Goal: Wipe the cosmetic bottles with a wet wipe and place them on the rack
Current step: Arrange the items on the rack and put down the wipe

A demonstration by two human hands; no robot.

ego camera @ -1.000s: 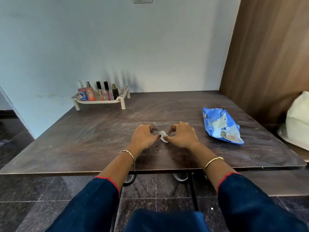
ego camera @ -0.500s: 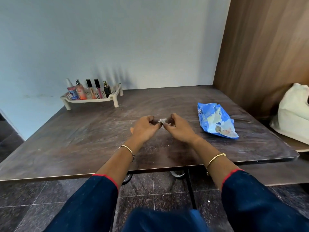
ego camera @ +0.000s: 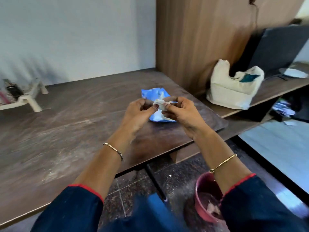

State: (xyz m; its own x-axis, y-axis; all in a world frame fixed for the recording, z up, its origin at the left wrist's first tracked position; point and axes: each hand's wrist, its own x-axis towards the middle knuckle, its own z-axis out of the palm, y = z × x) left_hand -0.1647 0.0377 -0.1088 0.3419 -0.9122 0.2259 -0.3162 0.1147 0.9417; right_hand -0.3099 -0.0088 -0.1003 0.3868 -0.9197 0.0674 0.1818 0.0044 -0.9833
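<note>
Dark brown table (ego camera: 66, 131) fills the left and centre, its back edge against a pale wall. Surface is streaked and dusty.
Wood-grain panel (ego camera: 200, 39) stands past the table's far right corner. A lower wooden shelf (ego camera: 275, 87) runs along beside the right edge.
White cloth bag (ego camera: 230, 91) sits on that shelf, slumped, top open, something teal inside.
Pink bucket (ego camera: 205, 198) is on the floor under the right forearm, off the table's near right corner.
Rack (ego camera: 25, 99), cream plastic on short legs, is at the far left of the table near the back edge, cut off by the frame.
Cosmetic bottles (ego camera: 13, 92) stand on it. One dark shape and a bit of pink show, too blurred to count.
Blue wipe packet (ego camera: 150, 92) lies flat near the right edge, partly hidden behind the hands.
Left hand (ego camera: 137, 113) and right hand (ego camera: 182, 113) are raised over the table in front of the packet, nearly touching. Both have fingers curled.
Wet wipe (ego camera: 159, 103) is a small crumpled white wad between them. The left thumb and fingertips pinch its left end, the right ones its right end. It is off the table surface.
Thin bracelet (ego camera: 113, 149) on the left wrist, gold bangle (ego camera: 224, 162) on the right.
</note>
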